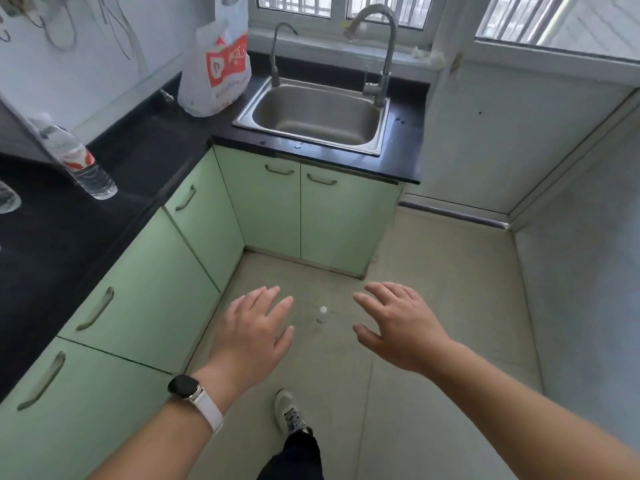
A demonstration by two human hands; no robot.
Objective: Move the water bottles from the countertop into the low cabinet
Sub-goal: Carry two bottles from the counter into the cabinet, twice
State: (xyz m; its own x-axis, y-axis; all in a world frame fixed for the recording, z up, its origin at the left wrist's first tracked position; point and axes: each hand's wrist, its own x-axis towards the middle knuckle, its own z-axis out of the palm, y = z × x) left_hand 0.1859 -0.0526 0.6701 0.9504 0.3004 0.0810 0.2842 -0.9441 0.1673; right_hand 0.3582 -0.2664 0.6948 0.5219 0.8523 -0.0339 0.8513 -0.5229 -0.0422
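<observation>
A clear water bottle (76, 157) with a red and white label stands on the black countertop (145, 157) at the left. The base of a second clear bottle (8, 199) shows at the left edge. A small bottle (322, 315) with a white cap stands on the floor between my hands. My left hand (254, 332), with a watch on its wrist, hovers over the floor, fingers spread and empty. My right hand (398, 323) is likewise spread and empty. The green low cabinet doors (270, 209) are all closed.
A steel sink (315, 116) with two taps sits in the counter's far section under a window. A white plastic bag (218, 64) with red print hangs left of the sink. My shoe (289, 412) is on the tiled floor. A tiled wall closes the right side.
</observation>
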